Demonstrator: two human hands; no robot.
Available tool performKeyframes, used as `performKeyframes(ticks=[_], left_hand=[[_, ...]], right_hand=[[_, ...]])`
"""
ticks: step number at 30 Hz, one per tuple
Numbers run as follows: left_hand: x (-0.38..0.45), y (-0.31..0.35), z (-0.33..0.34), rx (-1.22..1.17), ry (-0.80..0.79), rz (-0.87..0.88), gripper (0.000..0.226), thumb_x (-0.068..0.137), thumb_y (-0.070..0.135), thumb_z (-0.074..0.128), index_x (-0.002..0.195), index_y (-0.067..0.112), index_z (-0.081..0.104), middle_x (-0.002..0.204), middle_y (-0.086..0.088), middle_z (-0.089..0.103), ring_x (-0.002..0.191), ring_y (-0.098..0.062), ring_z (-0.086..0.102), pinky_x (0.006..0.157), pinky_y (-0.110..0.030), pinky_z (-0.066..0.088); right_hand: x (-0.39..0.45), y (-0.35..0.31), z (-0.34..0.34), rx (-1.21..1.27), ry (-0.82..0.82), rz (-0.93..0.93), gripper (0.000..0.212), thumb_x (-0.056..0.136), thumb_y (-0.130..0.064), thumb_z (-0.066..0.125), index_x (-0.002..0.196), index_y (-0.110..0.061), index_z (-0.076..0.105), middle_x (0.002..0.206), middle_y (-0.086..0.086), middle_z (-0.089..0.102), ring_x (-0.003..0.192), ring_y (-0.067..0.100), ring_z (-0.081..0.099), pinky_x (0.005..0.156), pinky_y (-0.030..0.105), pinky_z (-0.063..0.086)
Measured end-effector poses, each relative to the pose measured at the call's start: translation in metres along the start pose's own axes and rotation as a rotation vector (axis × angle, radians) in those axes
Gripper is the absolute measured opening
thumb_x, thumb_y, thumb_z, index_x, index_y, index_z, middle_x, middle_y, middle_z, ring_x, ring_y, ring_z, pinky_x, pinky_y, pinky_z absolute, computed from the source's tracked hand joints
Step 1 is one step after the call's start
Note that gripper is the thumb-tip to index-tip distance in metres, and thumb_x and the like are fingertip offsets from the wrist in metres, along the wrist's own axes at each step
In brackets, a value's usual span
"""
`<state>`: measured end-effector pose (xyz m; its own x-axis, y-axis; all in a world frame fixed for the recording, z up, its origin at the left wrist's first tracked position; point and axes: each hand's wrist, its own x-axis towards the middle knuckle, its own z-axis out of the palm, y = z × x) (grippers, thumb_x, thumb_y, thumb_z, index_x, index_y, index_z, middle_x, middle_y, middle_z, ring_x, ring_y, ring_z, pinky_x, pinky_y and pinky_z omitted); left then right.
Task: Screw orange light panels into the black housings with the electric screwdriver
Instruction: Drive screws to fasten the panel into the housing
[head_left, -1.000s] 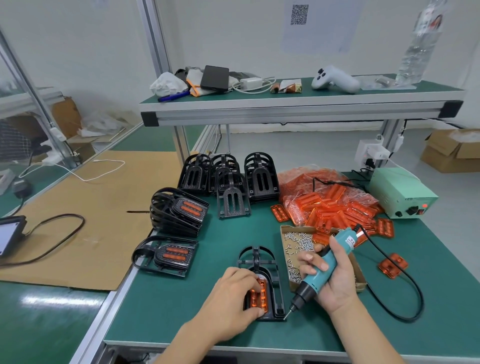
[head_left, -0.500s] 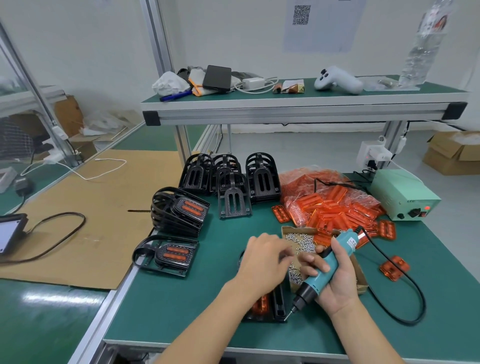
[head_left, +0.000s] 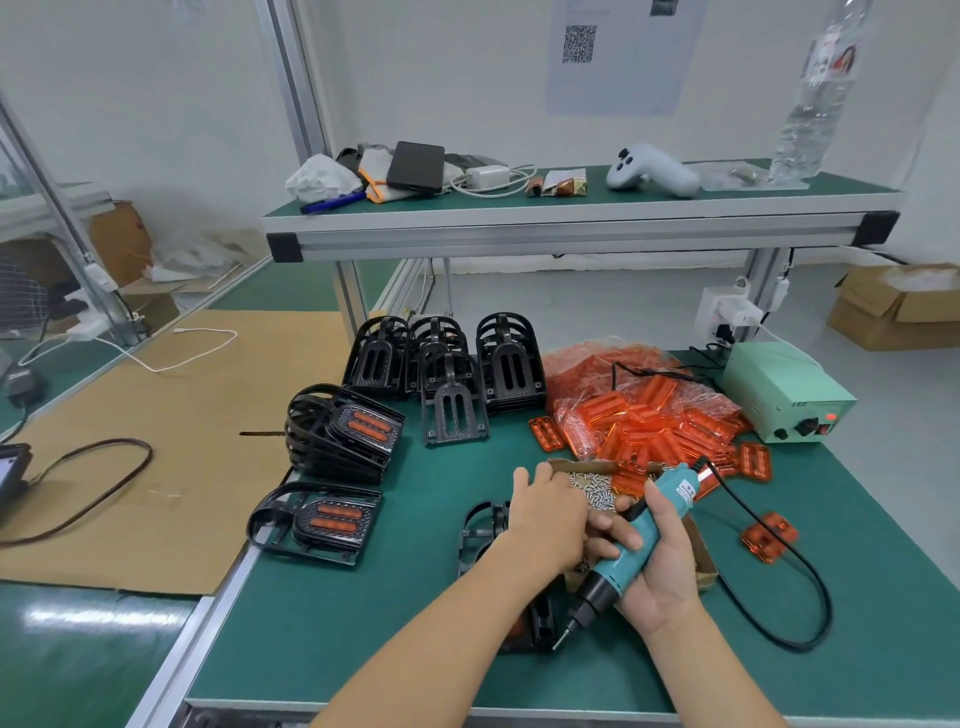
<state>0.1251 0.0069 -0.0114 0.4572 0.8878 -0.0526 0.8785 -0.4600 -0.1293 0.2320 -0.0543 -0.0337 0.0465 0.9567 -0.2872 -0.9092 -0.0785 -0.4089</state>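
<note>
Lower centre of frame: my right hand (head_left: 655, 558) has its grip clenched round the teal electric screwdriver with black nose (head_left: 621, 558), tip pointing down-left just beside the black plastic housing (head_left: 480, 527) on the green worktop (head_left: 363, 623). My left hand (head_left: 545, 512) reaches over that housing to the small cardboard box of silver screws (head_left: 597, 491); fingertips hidden, can't tell its grip. Loose orange light panels (head_left: 654, 421) heaped centre right, finished housings (head_left: 332, 519) at left.
</note>
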Motion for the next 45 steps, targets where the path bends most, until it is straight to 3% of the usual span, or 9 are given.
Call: performKeyframes(ticks=[8,11,14,16,19,22,32,45], left_hand=[[-0.014,-0.013,0.01,-0.357,0.149,0.034,0.009,0.088,0.022,0.061,0.095,0.024,0.066,0.105,0.005,0.058,0.106,-0.022,0.041,0.087,-0.041,0.028],[-0.03,-0.02,0.011,-0.716,0.254,-0.029,0.008,0.086,0.024,0.062,0.083,0.031,0.062,0.084,0.017,0.061,0.093,-0.01,0.049,0.084,-0.029,0.037],[-0.056,-0.028,0.008,-1.084,0.307,-0.194,0.009,0.083,0.03,0.068,0.076,0.031,0.062,0.074,0.016,0.067,0.073,-0.003,0.061,0.062,-0.012,0.044],[-0.074,-0.034,0.008,-1.256,0.334,-0.287,0.009,0.082,0.033,0.074,0.077,0.032,0.066,0.074,0.013,0.071,0.068,-0.004,0.065,0.06,-0.016,0.049],[-0.101,-0.044,0.01,-1.427,0.339,-0.375,0.008,0.081,0.032,0.079,0.08,0.031,0.071,0.077,0.003,0.076,0.075,-0.018,0.072,0.07,-0.031,0.056],[-0.123,-0.052,0.014,-1.567,0.384,-0.437,0.006,0.084,0.023,0.08,0.083,0.027,0.075,0.078,-0.001,0.077,0.072,-0.012,0.071,0.065,-0.02,0.054],[-0.163,-0.051,0.025,-1.636,0.283,-0.406,0.018,0.088,0.005,0.076,0.086,0.023,0.079,0.079,-0.008,0.076,0.07,-0.013,0.066,0.07,-0.027,0.058],[-0.164,-0.037,0.03,-1.688,0.445,-0.539,0.02,0.096,0.012,0.068,0.079,0.017,0.077,0.071,-0.01,0.073,0.062,-0.012,0.063,0.061,-0.025,0.055]], right_hand=[[0.0,0.0,0.001,0.02,-0.038,0.007,0.038,0.09,-0.044,0.067,0.073,-0.011,0.062,0.046,-0.003,0.035,0.064,0.016,0.053,0.043,0.019,0.039],[0.001,0.0,-0.001,0.014,-0.03,0.008,0.037,0.09,-0.044,0.068,0.074,-0.011,0.062,0.047,-0.003,0.035,0.064,0.015,0.053,0.043,0.02,0.04],[0.002,0.0,-0.004,0.02,-0.04,0.016,0.036,0.09,-0.044,0.068,0.075,-0.012,0.061,0.048,-0.004,0.035,0.065,0.015,0.052,0.043,0.02,0.04],[0.003,0.0,-0.004,0.019,-0.051,0.021,0.036,0.09,-0.044,0.068,0.075,-0.012,0.061,0.048,-0.005,0.035,0.066,0.015,0.051,0.043,0.02,0.04],[0.003,0.0,-0.004,0.033,-0.065,0.04,0.035,0.09,-0.044,0.069,0.075,-0.013,0.062,0.048,-0.005,0.036,0.067,0.014,0.051,0.044,0.02,0.041],[0.003,0.0,-0.003,0.034,-0.062,0.049,0.034,0.09,-0.044,0.068,0.076,-0.014,0.061,0.049,-0.006,0.037,0.068,0.013,0.05,0.044,0.02,0.041],[0.001,0.004,0.016,0.155,-0.047,-0.041,0.035,0.088,-0.046,0.069,0.076,-0.016,0.057,0.049,-0.008,0.038,0.066,0.011,0.05,0.047,0.018,0.04],[0.004,0.03,0.05,0.176,-0.082,-0.112,0.037,0.088,-0.047,0.072,0.073,-0.016,0.057,0.05,-0.007,0.039,0.062,0.013,0.048,0.047,0.02,0.041]])
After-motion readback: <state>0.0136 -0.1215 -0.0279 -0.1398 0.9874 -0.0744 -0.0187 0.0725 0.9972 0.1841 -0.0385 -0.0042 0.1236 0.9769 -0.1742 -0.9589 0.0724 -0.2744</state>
